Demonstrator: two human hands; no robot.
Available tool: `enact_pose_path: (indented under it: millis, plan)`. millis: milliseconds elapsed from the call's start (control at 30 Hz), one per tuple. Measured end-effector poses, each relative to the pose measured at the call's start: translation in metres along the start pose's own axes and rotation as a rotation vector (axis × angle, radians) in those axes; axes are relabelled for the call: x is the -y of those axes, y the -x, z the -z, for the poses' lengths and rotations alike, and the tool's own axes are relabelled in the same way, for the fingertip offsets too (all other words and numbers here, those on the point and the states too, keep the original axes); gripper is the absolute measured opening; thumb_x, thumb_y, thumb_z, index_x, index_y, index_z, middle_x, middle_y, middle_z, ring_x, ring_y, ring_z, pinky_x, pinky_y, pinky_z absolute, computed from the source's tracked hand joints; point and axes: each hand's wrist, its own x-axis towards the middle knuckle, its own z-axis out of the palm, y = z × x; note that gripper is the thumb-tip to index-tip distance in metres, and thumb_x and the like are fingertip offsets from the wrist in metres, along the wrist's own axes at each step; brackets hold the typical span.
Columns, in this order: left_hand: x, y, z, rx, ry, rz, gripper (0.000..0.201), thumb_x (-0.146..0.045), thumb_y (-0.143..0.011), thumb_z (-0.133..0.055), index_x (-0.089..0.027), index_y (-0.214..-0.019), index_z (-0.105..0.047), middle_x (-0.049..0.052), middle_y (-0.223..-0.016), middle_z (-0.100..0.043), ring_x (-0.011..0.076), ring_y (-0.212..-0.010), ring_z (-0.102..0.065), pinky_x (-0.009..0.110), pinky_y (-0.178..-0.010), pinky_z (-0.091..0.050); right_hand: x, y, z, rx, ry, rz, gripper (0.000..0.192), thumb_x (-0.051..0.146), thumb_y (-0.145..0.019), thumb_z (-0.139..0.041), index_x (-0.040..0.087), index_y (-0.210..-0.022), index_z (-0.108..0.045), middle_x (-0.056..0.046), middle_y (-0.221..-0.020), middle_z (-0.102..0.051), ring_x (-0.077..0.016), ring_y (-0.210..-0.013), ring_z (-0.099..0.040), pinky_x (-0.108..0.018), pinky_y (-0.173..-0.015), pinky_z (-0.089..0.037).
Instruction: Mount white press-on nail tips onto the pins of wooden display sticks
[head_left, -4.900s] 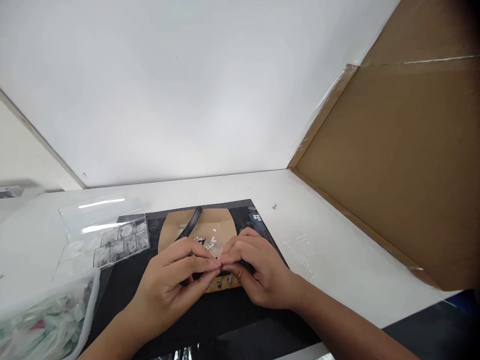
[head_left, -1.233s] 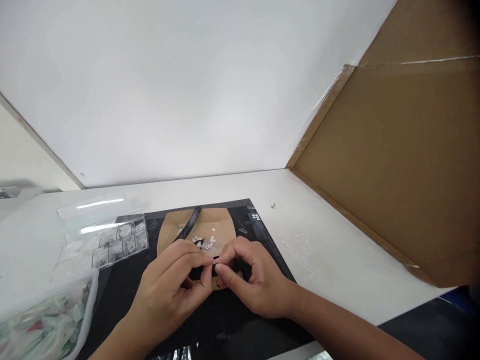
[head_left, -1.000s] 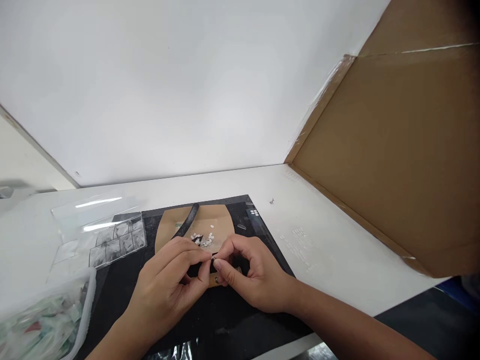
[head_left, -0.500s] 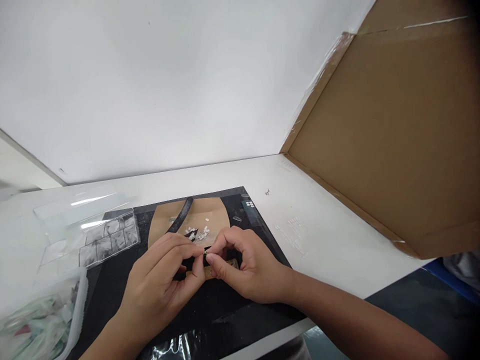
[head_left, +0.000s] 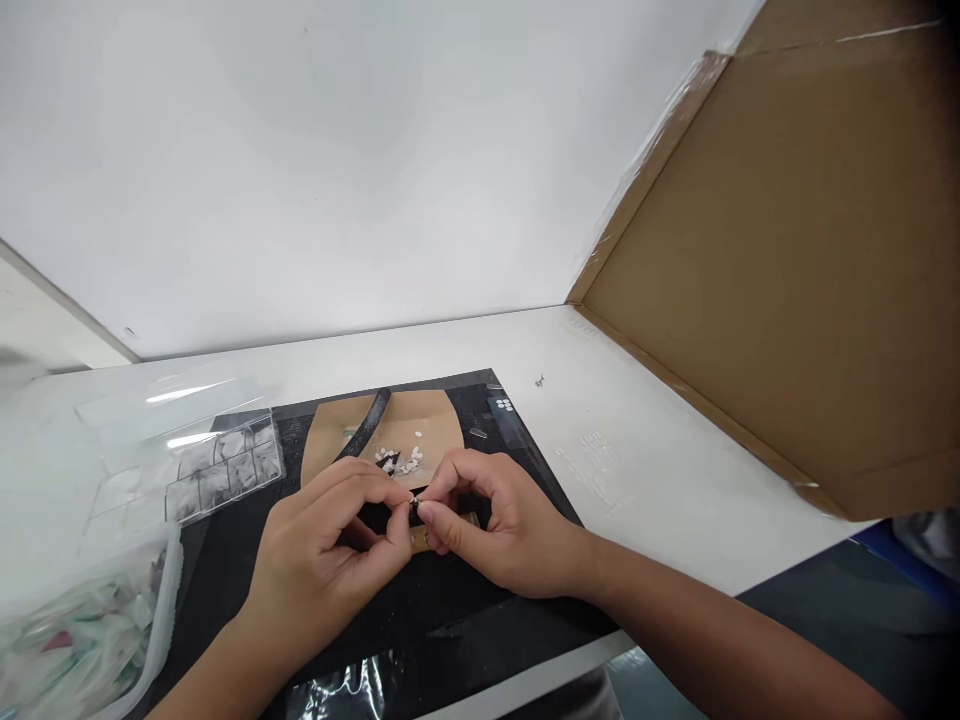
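Tiny dark piece (head_left: 415, 506) sits over the black mat (head_left: 450, 635), pinched in the fingertip grip of left hand (head_left: 322, 555) and right hand (head_left: 502, 525), presumably since something so small needs steadying from both sides; white bits (head_left: 410, 462) lie farther off, likely for easy reach.

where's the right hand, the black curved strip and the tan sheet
Right hand (head_left: 504, 530): head view, middle of the hand.
Black curved strip (head_left: 368, 427): head view, midway along its length.
Tan sheet (head_left: 430, 412): head view, bare part near the far edge.
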Motion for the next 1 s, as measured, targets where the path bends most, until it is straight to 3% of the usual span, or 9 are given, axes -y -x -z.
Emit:
enact_pose_path:
  millis: [167,367,567,1000]
  plan:
    - [0.003,0.0,0.002,0.047,0.108,0.075,0.013,-0.011,-0.092,-0.07,-0.021,-0.096,-0.076,0.002,-0.091,-0.076,0.0129,-0.077,-0.074,0.013,-0.049,-0.061,-0.001,-0.001,0.003,0.021,0.002,0.065,0.011,0.027,-0.101,-0.066,0.019,-0.093,-0.065,-0.001,-0.078,-0.073,-0.0142,-0.07,-0.07,-0.027,-0.065,-0.056]
    - [0.01,-0.001,0.006,0.127,0.258,0.064,0.023,-0.007,-0.093,-0.07,-0.024,-0.106,-0.078,0.004,-0.094,-0.077,0.0127,-0.075,-0.073,0.012,-0.043,-0.054,-0.006,-0.005,0.01,0.03,0.114,0.257,0.004,0.022,-0.105,-0.065,0.02,-0.101,-0.067,0.001,-0.083,-0.074,-0.0124,-0.075,-0.073,-0.027,-0.075,-0.057]
    - [0.016,-0.004,0.012,0.22,0.391,0.036,0.027,-0.005,-0.093,-0.07,-0.026,-0.108,-0.079,0.005,-0.094,-0.077,0.0155,-0.082,-0.073,0.013,-0.043,-0.051,-0.011,-0.008,0.015,0.033,0.252,0.404,0.007,0.017,-0.106,-0.064,0.022,-0.106,-0.068,0.003,-0.087,-0.079,-0.0124,-0.086,-0.076,-0.033,-0.094,-0.048]
    - [0.019,-0.005,0.017,0.306,0.25,-0.058,0.01,-0.012,-0.097,-0.071,-0.02,-0.101,-0.076,0.005,-0.092,-0.076,0.0129,-0.078,-0.072,0.015,-0.054,-0.058,-0.023,-0.006,0.016,0.031,0.445,0.527,0.011,0.013,-0.104,-0.061,0.022,-0.1,-0.064,0.002,-0.088,-0.079,-0.0139,-0.08,-0.073,-0.036,-0.085,-0.041]
